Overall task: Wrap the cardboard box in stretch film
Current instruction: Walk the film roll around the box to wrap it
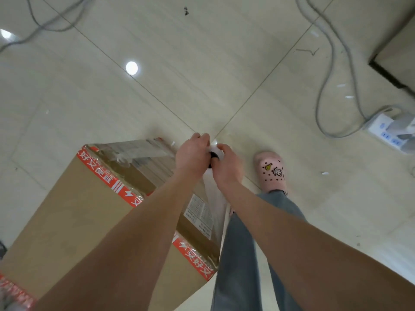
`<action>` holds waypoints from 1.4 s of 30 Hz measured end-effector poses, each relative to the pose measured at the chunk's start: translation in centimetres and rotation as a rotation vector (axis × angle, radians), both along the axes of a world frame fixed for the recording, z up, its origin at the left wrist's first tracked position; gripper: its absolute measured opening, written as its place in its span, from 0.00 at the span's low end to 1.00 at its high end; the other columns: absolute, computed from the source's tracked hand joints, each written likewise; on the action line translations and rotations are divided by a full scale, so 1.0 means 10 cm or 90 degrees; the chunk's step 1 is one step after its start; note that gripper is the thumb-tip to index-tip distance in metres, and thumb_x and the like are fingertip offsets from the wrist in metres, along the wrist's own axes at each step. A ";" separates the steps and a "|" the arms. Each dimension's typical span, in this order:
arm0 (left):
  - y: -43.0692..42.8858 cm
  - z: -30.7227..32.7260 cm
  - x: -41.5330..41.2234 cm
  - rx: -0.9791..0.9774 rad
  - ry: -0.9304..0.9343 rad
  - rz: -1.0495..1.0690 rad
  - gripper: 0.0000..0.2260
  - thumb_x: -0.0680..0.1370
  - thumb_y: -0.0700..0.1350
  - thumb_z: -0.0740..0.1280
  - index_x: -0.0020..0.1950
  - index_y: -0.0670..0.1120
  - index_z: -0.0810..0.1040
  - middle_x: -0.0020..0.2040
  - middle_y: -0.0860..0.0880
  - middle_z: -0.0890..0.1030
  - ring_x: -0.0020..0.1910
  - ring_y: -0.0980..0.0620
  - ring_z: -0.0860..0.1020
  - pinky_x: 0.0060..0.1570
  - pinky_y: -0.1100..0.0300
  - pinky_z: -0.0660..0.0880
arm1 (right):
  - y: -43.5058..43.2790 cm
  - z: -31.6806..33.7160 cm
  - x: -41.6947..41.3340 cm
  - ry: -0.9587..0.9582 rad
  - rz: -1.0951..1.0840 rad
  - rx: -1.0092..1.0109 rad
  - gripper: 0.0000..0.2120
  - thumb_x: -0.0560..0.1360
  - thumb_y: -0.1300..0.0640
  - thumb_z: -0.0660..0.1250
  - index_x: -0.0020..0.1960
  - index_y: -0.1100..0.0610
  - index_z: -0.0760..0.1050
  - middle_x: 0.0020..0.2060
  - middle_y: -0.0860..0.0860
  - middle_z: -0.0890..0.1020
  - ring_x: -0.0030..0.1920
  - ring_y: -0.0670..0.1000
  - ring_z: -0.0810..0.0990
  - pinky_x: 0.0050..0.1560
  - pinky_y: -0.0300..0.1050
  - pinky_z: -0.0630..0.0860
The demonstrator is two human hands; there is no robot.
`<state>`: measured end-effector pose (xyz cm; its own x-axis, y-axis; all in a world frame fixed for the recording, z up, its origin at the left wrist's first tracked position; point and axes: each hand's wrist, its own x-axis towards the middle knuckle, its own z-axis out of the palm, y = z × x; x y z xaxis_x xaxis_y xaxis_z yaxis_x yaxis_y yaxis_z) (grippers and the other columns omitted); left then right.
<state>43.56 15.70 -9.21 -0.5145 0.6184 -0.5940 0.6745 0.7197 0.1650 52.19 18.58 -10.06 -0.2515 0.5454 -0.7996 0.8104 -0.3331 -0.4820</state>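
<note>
We are curling the fingers (202,140) of our left hand (192,154) around the stretch film roll (215,154). Our right hand (225,167) is gripping the same roll from the other side, its fingers bent over the white end with the dark core. Both hands are meeting just right of the frame's centre. A clear film sheet (216,198) is hanging from the roll and running down along the right edge of the cardboard box (67,221).

The box is standing on the tiled floor (202,63) and filling the lower left of the frame. Glossy film is covering its upper end, red printed tape (107,176) is lining its edges, and a white label (199,212) is showing on its right side.

Right of the box we are seeing a jeans leg (242,243) and a pink clog (270,171). A power strip (390,133) with grey cables (323,86) is lying at the right edge.
</note>
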 end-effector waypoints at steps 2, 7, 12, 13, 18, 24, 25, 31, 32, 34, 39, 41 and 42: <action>0.01 -0.02 -0.07 0.007 -0.001 0.150 0.01 0.75 0.39 0.62 0.45 0.44 0.72 0.43 0.47 0.73 0.40 0.46 0.74 0.36 0.55 0.69 | 0.12 0.02 -0.09 0.014 0.020 0.008 0.18 0.77 0.60 0.61 0.67 0.50 0.71 0.59 0.51 0.78 0.54 0.53 0.78 0.53 0.47 0.76; -0.01 0.00 -0.14 0.038 -0.021 0.589 0.07 0.74 0.46 0.66 0.45 0.43 0.71 0.40 0.47 0.76 0.38 0.47 0.74 0.31 0.59 0.66 | 0.36 0.05 -0.39 0.040 0.065 -0.022 0.26 0.75 0.53 0.67 0.71 0.50 0.64 0.65 0.53 0.69 0.59 0.53 0.75 0.57 0.46 0.73; 0.02 0.00 -0.20 0.036 -0.061 0.844 0.12 0.75 0.51 0.65 0.53 0.45 0.72 0.47 0.47 0.79 0.42 0.46 0.78 0.40 0.56 0.74 | 0.55 0.06 -0.73 0.065 0.168 -0.085 0.21 0.75 0.57 0.66 0.67 0.53 0.70 0.62 0.53 0.76 0.55 0.51 0.75 0.51 0.39 0.69; 0.02 0.00 -0.23 0.017 -0.072 0.833 0.13 0.76 0.51 0.65 0.55 0.44 0.71 0.48 0.46 0.79 0.43 0.46 0.78 0.40 0.56 0.73 | 0.57 0.06 -0.76 0.060 0.174 -0.091 0.20 0.75 0.59 0.66 0.66 0.54 0.71 0.62 0.53 0.77 0.54 0.51 0.75 0.50 0.39 0.69; 0.03 -0.01 -0.32 0.010 -0.012 0.522 0.18 0.75 0.44 0.67 0.64 0.45 0.69 0.62 0.46 0.74 0.52 0.44 0.78 0.41 0.55 0.72 | 0.54 0.09 -0.82 0.019 0.224 -0.078 0.20 0.75 0.62 0.63 0.66 0.53 0.73 0.61 0.52 0.78 0.59 0.53 0.77 0.55 0.41 0.71; 0.11 -0.06 -0.53 -0.026 0.009 0.279 0.12 0.76 0.40 0.63 0.59 0.44 0.73 0.56 0.45 0.74 0.53 0.44 0.75 0.39 0.52 0.71 | 0.55 0.09 -0.82 -0.001 0.276 -0.054 0.15 0.75 0.60 0.60 0.60 0.51 0.75 0.53 0.53 0.81 0.51 0.55 0.80 0.53 0.48 0.75; 0.12 -0.06 -0.57 -0.031 0.011 0.269 0.10 0.77 0.39 0.63 0.57 0.44 0.74 0.54 0.45 0.75 0.51 0.44 0.76 0.38 0.53 0.70 | 0.55 0.09 -0.82 0.001 0.288 -0.049 0.13 0.75 0.60 0.60 0.57 0.51 0.75 0.50 0.53 0.81 0.47 0.54 0.79 0.52 0.49 0.75; 0.07 -0.06 -0.77 -0.008 -0.028 0.344 0.05 0.75 0.40 0.63 0.50 0.42 0.74 0.46 0.44 0.75 0.44 0.45 0.75 0.37 0.56 0.68 | 0.57 0.02 -0.99 0.009 0.379 0.029 0.16 0.75 0.58 0.63 0.63 0.51 0.72 0.53 0.52 0.80 0.48 0.53 0.78 0.47 0.44 0.72; 0.06 -0.06 -0.83 -0.002 -0.028 0.389 0.05 0.75 0.41 0.63 0.49 0.42 0.74 0.44 0.45 0.75 0.42 0.46 0.74 0.37 0.56 0.67 | 0.57 0.01 -1.07 0.020 0.384 0.051 0.17 0.75 0.58 0.64 0.63 0.52 0.72 0.54 0.52 0.79 0.50 0.53 0.78 0.48 0.44 0.72; 0.03 -0.05 -0.98 -0.002 -0.027 0.496 0.05 0.74 0.43 0.64 0.47 0.43 0.73 0.41 0.46 0.74 0.41 0.46 0.73 0.37 0.57 0.66 | 0.57 0.02 -1.25 0.038 0.387 0.084 0.17 0.74 0.58 0.65 0.63 0.53 0.70 0.57 0.52 0.75 0.53 0.53 0.77 0.50 0.43 0.70; -0.14 -0.05 -1.25 -0.035 -0.061 0.755 0.09 0.73 0.50 0.65 0.46 0.45 0.73 0.43 0.47 0.76 0.42 0.46 0.74 0.39 0.58 0.67 | 0.50 0.05 -1.74 0.003 0.346 0.004 0.25 0.74 0.54 0.67 0.68 0.53 0.65 0.62 0.54 0.72 0.56 0.55 0.77 0.53 0.43 0.72; -0.23 -0.09 -1.27 -0.009 -0.083 0.839 0.12 0.73 0.52 0.65 0.48 0.44 0.75 0.45 0.47 0.79 0.43 0.46 0.76 0.40 0.59 0.69 | 0.41 0.02 -1.88 -0.003 0.320 -0.047 0.23 0.73 0.55 0.67 0.67 0.54 0.68 0.60 0.54 0.76 0.55 0.56 0.79 0.57 0.49 0.76; -0.27 -0.11 -1.29 -0.005 -0.088 0.853 0.14 0.72 0.54 0.65 0.49 0.45 0.76 0.45 0.47 0.80 0.44 0.46 0.78 0.41 0.59 0.70 | 0.37 0.01 -1.93 0.002 0.304 -0.057 0.22 0.73 0.57 0.67 0.66 0.54 0.70 0.59 0.54 0.77 0.54 0.56 0.79 0.57 0.51 0.77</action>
